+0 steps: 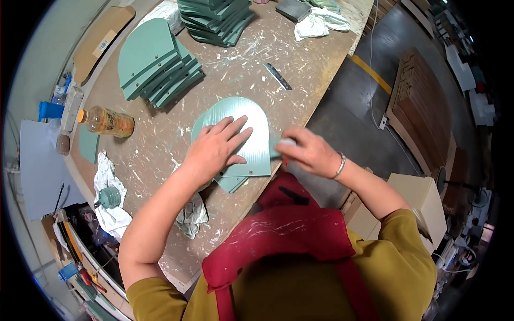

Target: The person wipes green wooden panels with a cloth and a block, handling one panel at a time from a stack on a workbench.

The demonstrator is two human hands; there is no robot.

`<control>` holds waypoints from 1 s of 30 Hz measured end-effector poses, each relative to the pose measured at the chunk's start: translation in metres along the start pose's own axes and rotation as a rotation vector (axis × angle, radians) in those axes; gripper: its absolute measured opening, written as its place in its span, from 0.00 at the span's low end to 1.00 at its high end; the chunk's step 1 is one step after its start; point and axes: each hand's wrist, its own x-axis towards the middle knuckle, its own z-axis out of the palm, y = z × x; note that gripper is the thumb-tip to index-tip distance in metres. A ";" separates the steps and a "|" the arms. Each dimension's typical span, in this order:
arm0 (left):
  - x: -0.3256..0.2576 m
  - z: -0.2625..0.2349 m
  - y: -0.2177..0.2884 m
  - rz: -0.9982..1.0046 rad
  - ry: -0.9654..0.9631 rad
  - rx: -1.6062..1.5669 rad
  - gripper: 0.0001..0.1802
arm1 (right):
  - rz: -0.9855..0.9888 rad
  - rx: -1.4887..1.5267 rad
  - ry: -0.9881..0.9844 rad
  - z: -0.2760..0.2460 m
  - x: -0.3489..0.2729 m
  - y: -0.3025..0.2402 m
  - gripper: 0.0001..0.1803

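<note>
Both hands are at one green panel (257, 147): the left hand (214, 147) lies flat on its face, fingers spread, while the right hand (308, 152) is curled around a small pale object (288, 142) by its right edge. Beneath and beyond them spreads the brown surface (235, 69), flecked with pale marks. Ahead of the left hand and to its left sits a fanned stack of panels (147, 56); farther ahead is another stack (214, 21). Which of these are finished and which wait cannot be told. One panel appears to be in work; its face looks evenly coloured, and the edge by the right hand seems to be what is being dealt with, though how much remains there is unclear. That panel lies directly under the left hand and just left of the right, rounded end pointing away, with a lower panel (233, 184) showing beneath. Left of the left hand are a white cloth (119, 214), nearer the person, and an orange-capped bottle (110, 122). Ahead of both hands lies a short dark strip (278, 76).
</note>
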 end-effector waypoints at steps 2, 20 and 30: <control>-0.001 -0.001 0.000 -0.010 -0.005 -0.003 0.40 | -0.102 0.067 -0.068 0.005 -0.001 -0.007 0.21; 0.009 -0.011 0.003 -0.046 -0.079 -0.013 0.40 | -0.231 0.141 -0.125 0.001 0.106 0.127 0.16; -0.060 -0.013 0.009 -0.562 0.155 -0.004 0.37 | 0.128 0.424 0.126 -0.012 0.147 0.096 0.14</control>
